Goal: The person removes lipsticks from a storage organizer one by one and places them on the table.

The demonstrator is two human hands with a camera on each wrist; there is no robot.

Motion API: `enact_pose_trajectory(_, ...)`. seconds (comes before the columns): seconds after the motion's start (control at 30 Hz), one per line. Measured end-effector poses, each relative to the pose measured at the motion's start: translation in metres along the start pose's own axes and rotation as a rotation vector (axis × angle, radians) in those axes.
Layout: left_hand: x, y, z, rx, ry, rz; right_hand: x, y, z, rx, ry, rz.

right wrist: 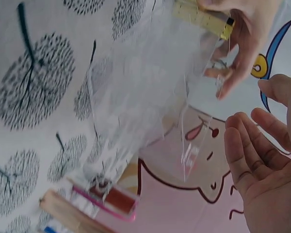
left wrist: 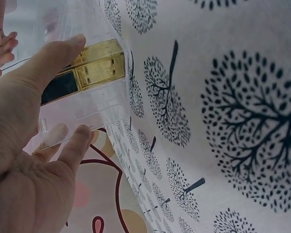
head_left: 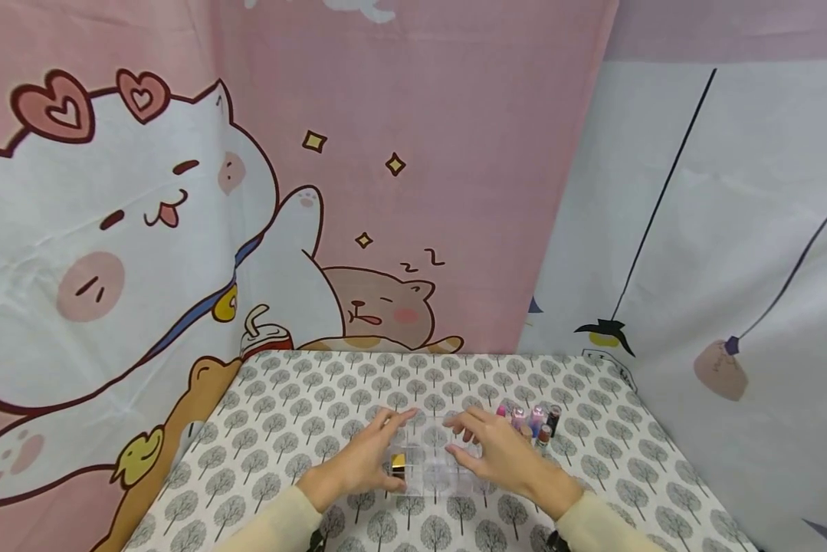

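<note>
A clear plastic organizer (head_left: 435, 469) with several compartments rests on the patterned cloth. Inside its left end is a gold and black lipstick tube (left wrist: 99, 68). My left hand (head_left: 366, 458) grips that end, the thumb on the near wall and fingertips (left wrist: 77, 141) against the far wall. Past the organizer's other end, my right hand (head_left: 494, 454) hovers with loosely bent fingers. In the right wrist view, a gap shows between the right hand (right wrist: 264, 160) and the clear wall, and nothing is in its grasp.
Several small cosmetics stand in a group behind and beside my right hand, among them a dark tube (head_left: 554, 418) and a red-brown one (head_left: 543, 437). The tree-print cloth (head_left: 282, 414) covers the table, which meets cartoon-print curtains (head_left: 454, 192) at the back and sides.
</note>
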State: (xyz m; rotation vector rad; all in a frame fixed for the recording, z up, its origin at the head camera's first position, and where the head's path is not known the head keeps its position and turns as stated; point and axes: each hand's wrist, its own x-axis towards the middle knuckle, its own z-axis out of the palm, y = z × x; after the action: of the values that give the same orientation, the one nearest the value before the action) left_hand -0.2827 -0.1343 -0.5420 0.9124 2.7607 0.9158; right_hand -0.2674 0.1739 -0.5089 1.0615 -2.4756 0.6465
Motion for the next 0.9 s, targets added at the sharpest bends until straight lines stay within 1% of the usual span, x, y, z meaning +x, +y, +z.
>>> enact_pose_trajectory(0.07, 0.0, 0.0, 0.0, -0.001, 0.004, 0.002, 0.002, -0.002, 0.006, 0.028, -0.031, 0.012)
enact_pose_trajectory(0.27, 0.0, 0.002, -0.001, 0.019, 0.011, 0.002, 0.009, -0.009, 0.021, 0.083, -0.088, 0.027)
enact_pose_trajectory(0.33, -0.001, 0.002, -0.002, 0.024, 0.011, 0.005, 0.011, -0.011, 0.025, 0.094, -0.095, 0.027)
enact_pose_trajectory(0.47, -0.001, 0.002, -0.005, 0.034, 0.01, 0.014, 0.016, -0.014, 0.031, 0.078, -0.09, 0.019)
enact_pose_trajectory(0.53, 0.0, 0.001, -0.006, 0.039, 0.001, 0.02, 0.018, -0.015, 0.034, 0.07, -0.099, 0.024)
enact_pose_trajectory(0.7, 0.001, -0.002, -0.008, 0.039, -0.04, 0.032, 0.02, -0.02, 0.039, 0.088, -0.142, 0.051)
enact_pose_trajectory(0.8, 0.001, -0.005, -0.008, 0.024, -0.053, 0.037, 0.022, -0.022, 0.043, 0.121, -0.152, 0.048)
enact_pose_trajectory(0.9, 0.001, -0.007, -0.008, 0.011, -0.053, 0.043, 0.023, -0.023, 0.047, 0.158, -0.16, 0.039)
